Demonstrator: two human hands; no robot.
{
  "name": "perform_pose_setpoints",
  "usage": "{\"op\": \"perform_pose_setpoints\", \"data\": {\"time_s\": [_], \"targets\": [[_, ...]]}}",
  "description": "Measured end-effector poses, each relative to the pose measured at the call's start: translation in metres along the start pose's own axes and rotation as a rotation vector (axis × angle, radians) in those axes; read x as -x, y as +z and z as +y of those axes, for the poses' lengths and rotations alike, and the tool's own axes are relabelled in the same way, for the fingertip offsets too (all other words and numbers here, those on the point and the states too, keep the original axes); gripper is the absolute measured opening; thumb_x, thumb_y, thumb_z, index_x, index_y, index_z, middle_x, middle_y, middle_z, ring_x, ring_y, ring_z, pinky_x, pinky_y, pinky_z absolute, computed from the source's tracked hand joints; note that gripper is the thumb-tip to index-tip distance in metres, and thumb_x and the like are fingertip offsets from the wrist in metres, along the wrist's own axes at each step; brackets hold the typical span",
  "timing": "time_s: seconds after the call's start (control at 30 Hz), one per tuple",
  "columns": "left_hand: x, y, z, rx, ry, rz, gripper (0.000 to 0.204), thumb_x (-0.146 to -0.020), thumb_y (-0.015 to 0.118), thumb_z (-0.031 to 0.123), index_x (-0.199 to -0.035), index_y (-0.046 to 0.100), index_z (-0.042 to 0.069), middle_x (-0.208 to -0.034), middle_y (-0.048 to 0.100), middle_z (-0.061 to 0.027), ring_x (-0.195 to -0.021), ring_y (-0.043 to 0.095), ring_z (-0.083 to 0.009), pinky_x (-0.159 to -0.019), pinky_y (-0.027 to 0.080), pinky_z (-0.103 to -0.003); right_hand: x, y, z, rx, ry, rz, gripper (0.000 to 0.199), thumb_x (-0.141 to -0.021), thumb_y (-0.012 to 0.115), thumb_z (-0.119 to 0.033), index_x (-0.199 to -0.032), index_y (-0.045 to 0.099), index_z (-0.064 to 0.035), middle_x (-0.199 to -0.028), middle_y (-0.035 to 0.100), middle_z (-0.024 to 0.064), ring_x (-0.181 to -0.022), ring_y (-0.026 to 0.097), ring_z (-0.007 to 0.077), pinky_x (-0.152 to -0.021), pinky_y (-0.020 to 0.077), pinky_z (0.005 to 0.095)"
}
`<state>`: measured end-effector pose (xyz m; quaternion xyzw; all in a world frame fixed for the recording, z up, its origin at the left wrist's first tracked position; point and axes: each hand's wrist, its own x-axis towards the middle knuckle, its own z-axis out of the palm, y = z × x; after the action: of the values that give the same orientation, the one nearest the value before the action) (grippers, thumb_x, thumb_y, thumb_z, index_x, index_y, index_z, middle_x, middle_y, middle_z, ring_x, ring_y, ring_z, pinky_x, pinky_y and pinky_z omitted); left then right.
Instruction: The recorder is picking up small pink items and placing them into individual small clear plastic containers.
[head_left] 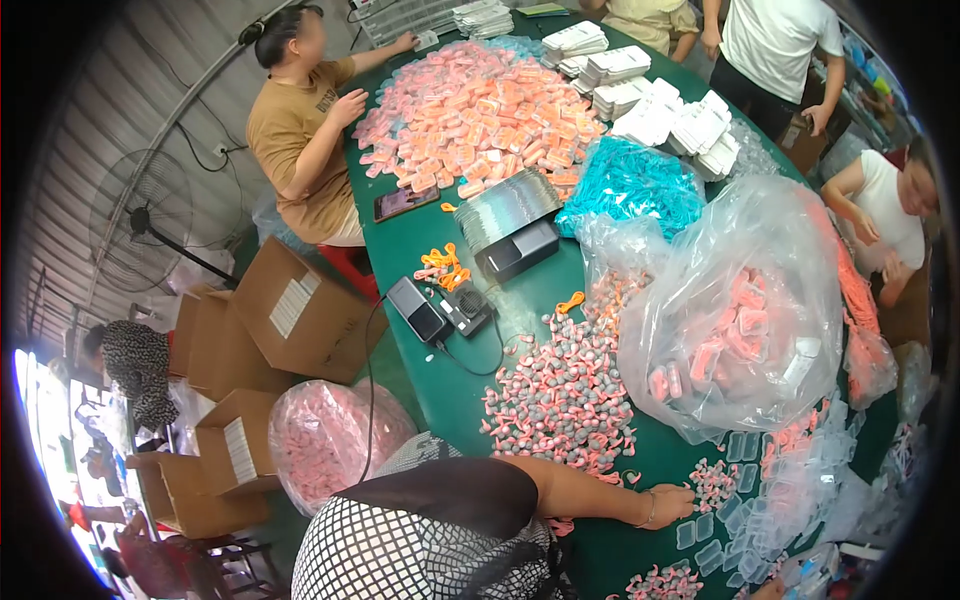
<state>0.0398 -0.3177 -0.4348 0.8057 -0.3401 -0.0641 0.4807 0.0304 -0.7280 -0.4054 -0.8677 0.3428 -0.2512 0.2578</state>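
My left hand (pixel 668 503), with a bracelet at the wrist, reaches across the green table (pixel 440 385). Its fingers are drawn together at the edge of a small heap of pink-and-grey pieces (pixel 715 484); whatever they grip is hidden. Beside this heap lie flat clear plastic trays (pixel 742 447), scattered loosely. A larger heap of the same round-headed pieces (pixel 560 400) spreads beyond my forearm, and another small heap (pixel 665 583) lies at the lower edge. Of my right hand (pixel 772 590) only a skin-coloured sliver seems to show at the lower edge, its fingers unseen.
A large clear bag (pixel 735 310) with pink packs stands to the right. Farther off are turquoise packets (pixel 635 190), a mound of orange-pink packs (pixel 490 110) and white stacks (pixel 690 120). A black device (pixel 418 310) has a cable. Cardboard boxes (pixel 300 310) stand left; several people surround the table.
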Motion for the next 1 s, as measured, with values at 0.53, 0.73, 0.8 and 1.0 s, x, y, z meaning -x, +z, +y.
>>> {"op": "perform_pose_setpoints", "data": {"time_s": [0.53,0.73,0.8,1.0], "targets": [[-0.001,0.015,0.000,-0.114,-0.029,0.081,0.013,-0.075,0.061,0.007,-0.088,0.060,0.006,-0.089,0.053,-0.0139,-0.087,0.059,-0.0323,-0.073,0.049,-0.040,0.170,-0.006,-0.035,-0.476,0.014,-0.221,0.013,-0.089,0.060,-0.007,-0.101,0.062,-0.0021,-0.089,0.060,0.0010,-0.069,0.051,0.0078,-0.059,0.0402,0.0191],[0.007,0.024,0.018,-0.210,0.013,0.066,0.013,-0.077,0.056,0.014,-0.086,0.063,0.008,-0.091,0.060,-0.0137,-0.088,0.062,-0.0313,-0.075,0.051,-0.041,0.258,-0.038,-0.069,-0.341,-0.136,-0.190,0.014,-0.086,0.067,-0.010,-0.096,0.062,-0.0010,-0.086,0.060,0.0016,-0.076,0.054,0.0113,-0.066,0.0453,0.0234],[0.004,0.001,0.025,-0.178,-0.062,-0.021,0.012,-0.074,0.057,0.011,-0.082,0.065,0.008,-0.084,0.065,-0.0183,-0.083,0.065,-0.0343,-0.072,0.052,-0.046,0.269,-0.036,-0.086,-0.189,-0.095,-0.188,0.008,-0.085,0.067,-0.009,-0.090,0.064,-0.0038,-0.082,0.060,0.0019,-0.075,0.055,0.0119,-0.067,0.0465,0.0257],[-0.005,-0.045,0.012,-0.007,-0.006,0.199,0.006,-0.081,0.059,0.006,-0.085,0.063,0.005,-0.083,0.062,-0.0170,-0.077,0.060,-0.0354,-0.070,0.050,-0.044,0.270,-0.012,-0.151,-0.322,-0.110,-0.072,0.004,-0.081,0.068,-0.005,-0.084,0.066,-0.0036,-0.072,0.060,0.0011,-0.066,0.056,0.0092,-0.058,0.0440,0.0245]]}}
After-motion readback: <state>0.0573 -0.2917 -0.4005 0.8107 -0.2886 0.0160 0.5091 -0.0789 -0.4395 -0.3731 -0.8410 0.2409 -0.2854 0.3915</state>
